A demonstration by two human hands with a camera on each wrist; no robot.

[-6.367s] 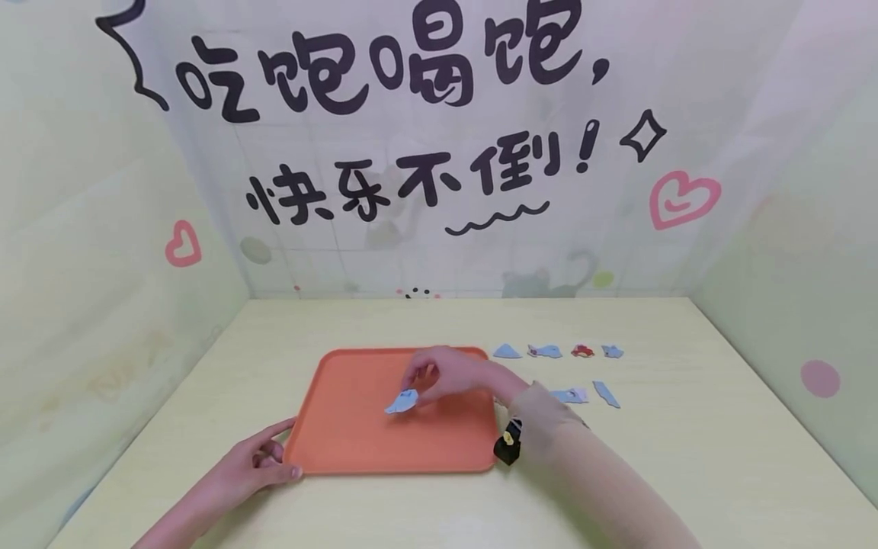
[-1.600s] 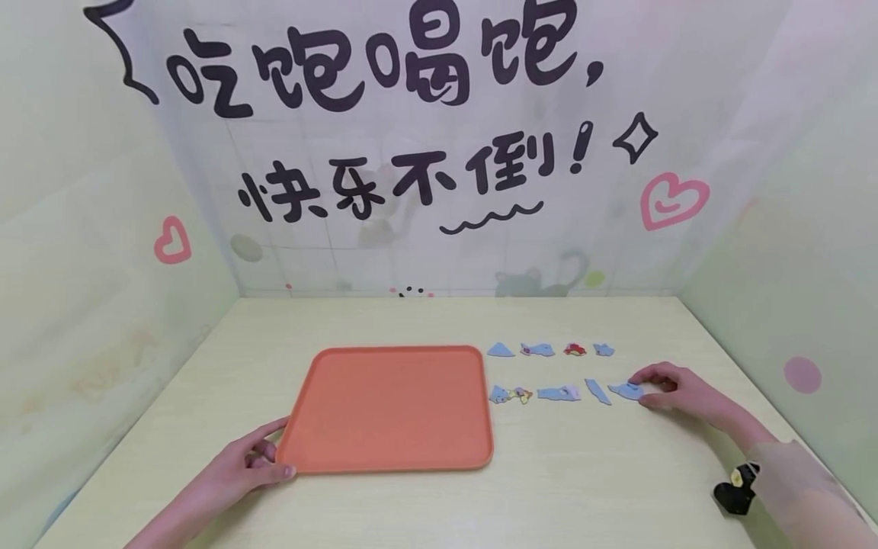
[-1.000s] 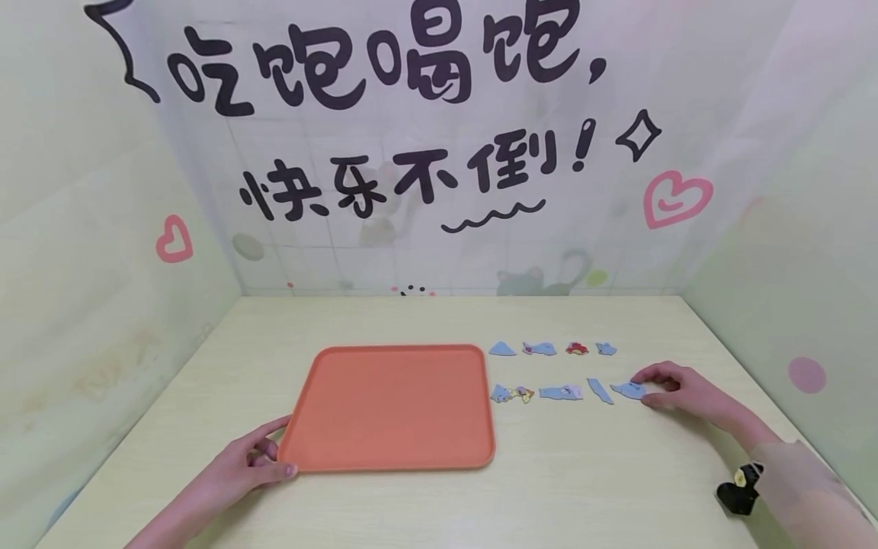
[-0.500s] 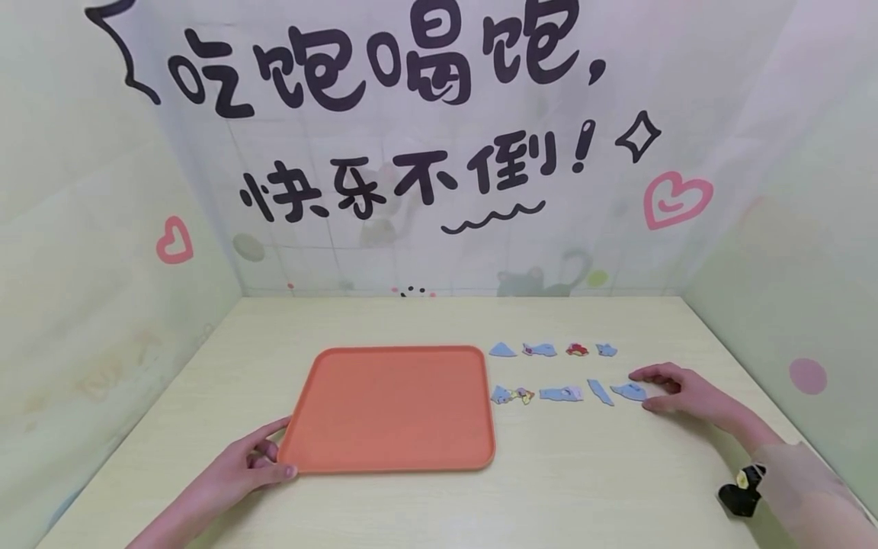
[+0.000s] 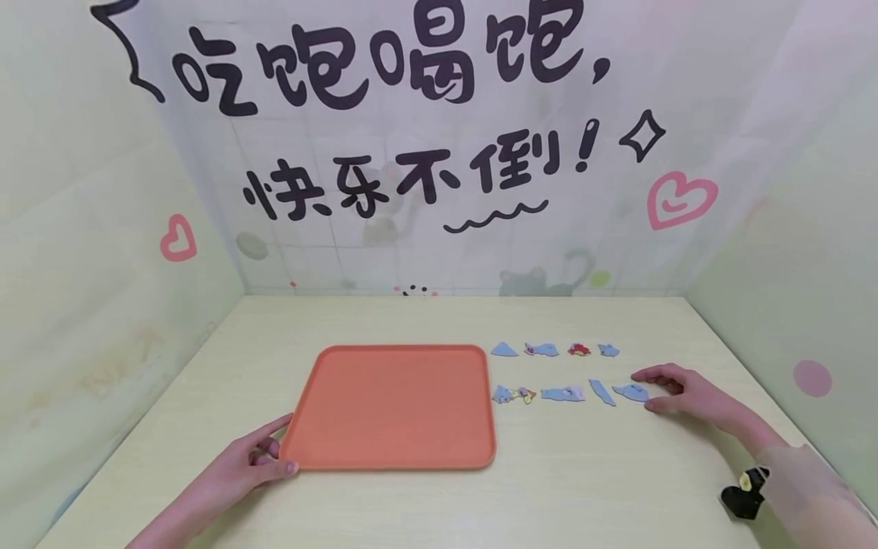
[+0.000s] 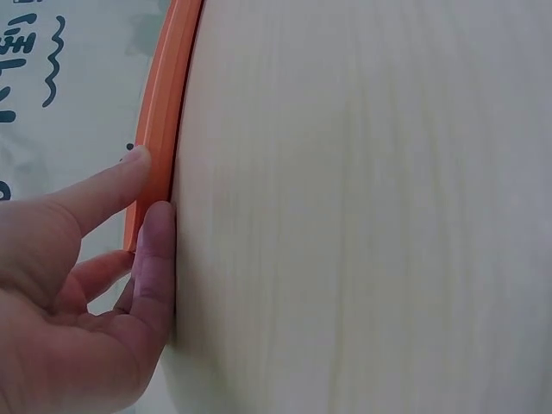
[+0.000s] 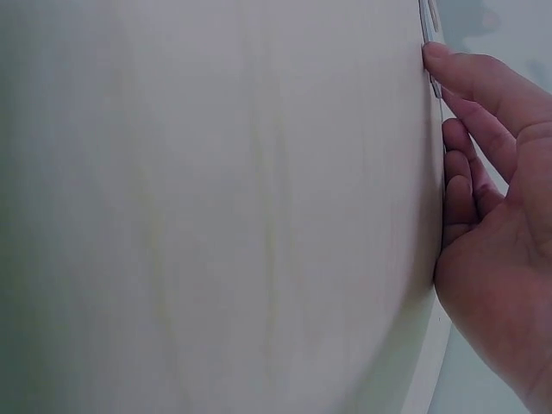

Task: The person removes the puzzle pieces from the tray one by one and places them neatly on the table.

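An orange tray (image 5: 391,408) lies flat on the table with nothing on it. My left hand (image 5: 240,467) grips its near left corner, thumb at the front edge and a finger along the left side. In the left wrist view, thumb and fingers meet the tray's orange rim (image 6: 164,121). At the right end of the front row lies a flat, irregular light-blue puzzle piece (image 5: 629,392). Beside it rests my right hand (image 5: 696,400), thumb and fingers spread apart around the piece's right end. Whether a fingertip still touches the piece is hard to tell.
Right of the tray lie two rows of irregular pieces: a blue triangle (image 5: 504,350), a red piece (image 5: 579,350), a narrow strip (image 5: 602,392), a multicoloured piece (image 5: 514,394) and others. A black heart-shaped thing (image 5: 744,499) is at the right sleeve. Printed walls enclose the table.
Earlier my right hand held the light-blue puzzle piece above the tray. It then set it at the front row's right end, and the fingers have since loosened from it. The left hand stayed put.
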